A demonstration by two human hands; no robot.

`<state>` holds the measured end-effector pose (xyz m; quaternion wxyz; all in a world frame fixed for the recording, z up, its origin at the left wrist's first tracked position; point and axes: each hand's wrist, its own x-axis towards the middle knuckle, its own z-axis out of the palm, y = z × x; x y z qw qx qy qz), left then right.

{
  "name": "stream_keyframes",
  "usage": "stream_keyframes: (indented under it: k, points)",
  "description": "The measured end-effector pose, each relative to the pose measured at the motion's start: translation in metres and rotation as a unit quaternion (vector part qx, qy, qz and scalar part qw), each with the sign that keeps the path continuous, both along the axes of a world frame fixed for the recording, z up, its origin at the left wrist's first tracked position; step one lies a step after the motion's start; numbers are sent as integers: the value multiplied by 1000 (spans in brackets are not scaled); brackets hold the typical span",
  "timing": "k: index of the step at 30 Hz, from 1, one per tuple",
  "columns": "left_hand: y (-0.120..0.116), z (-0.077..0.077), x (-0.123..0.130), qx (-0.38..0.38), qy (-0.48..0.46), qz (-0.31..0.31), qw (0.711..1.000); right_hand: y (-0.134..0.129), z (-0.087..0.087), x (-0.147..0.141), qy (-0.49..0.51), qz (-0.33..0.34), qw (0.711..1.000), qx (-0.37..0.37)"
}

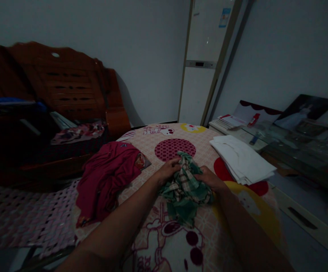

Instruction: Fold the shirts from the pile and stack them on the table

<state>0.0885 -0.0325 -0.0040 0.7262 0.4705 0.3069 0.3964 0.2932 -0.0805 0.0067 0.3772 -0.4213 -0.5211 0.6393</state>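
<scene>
A crumpled green plaid cloth lies bunched on the round table, its top raised between my hands. My left hand grips it from the left, fingers curled into the folds. On the opposite side my right hand holds the cloth, with its fingertips partly hidden in the fabric. To the left rests a heap of magenta clothing, apart from both hands. The table is covered by a cartoon-printed tablecloth.
A stack of white sheets sits at the table's right edge. Beyond it stands a glass-topped cabinet with papers and pictures. A woven chair and wooden sofa are on the left; a tall white air conditioner stands behind.
</scene>
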Motion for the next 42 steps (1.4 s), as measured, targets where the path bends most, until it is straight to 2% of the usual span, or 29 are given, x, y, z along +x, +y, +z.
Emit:
stream_keyframes:
  k: [3,5,7,9,10,12,15,18,19,21,24,26,27,29,30,32,34,36,38,42]
  points:
    - [10,6,-8,-6,-11,49,999,2,-1,3,20,-65,998,-1]
    - [21,11,-21,-3,-22,117,993,7,-3,10,57,-172,983,12]
    - [33,15,-39,13,-23,191,981,13,-7,19,102,-305,946,43]
    - [43,16,-59,25,-37,271,962,21,-11,28,134,-409,898,88]
    - [47,16,-68,32,-42,310,949,24,-14,31,143,-439,880,112]
    - [52,13,-82,46,-30,371,927,28,-18,36,144,-461,862,154]
    - [57,7,-88,79,42,410,908,31,-25,37,92,-463,864,173]
    - [58,3,-84,116,205,367,900,30,-28,38,-9,-438,886,153]
    - [58,3,-82,136,280,341,887,29,-29,39,-53,-422,893,146]
    - [55,4,-78,193,426,277,840,29,-27,40,-149,-388,897,147]
    - [49,6,-74,278,563,177,758,29,-25,39,-284,-348,876,178]
    - [45,8,-74,307,599,134,727,30,-24,36,-355,-334,848,210]
    - [43,9,-75,314,603,127,722,30,-24,35,-378,-332,835,224]
    - [42,11,-78,320,582,130,737,30,-24,35,-390,-346,820,238]
    - [41,12,-80,316,557,132,757,29,-24,36,-379,-363,817,240]
    - [41,14,-84,288,475,142,820,29,-24,40,-335,-411,814,236]
    - [41,16,-86,225,358,167,890,29,-24,45,-282,-456,813,227]
    - [41,18,-87,158,243,218,932,29,-25,49,-242,-481,812,225]
    - [41,20,-89,114,169,282,938,30,-27,52,-227,-494,807,230]
    - [46,23,-97,103,97,416,898,34,-34,54,-223,-508,794,249]
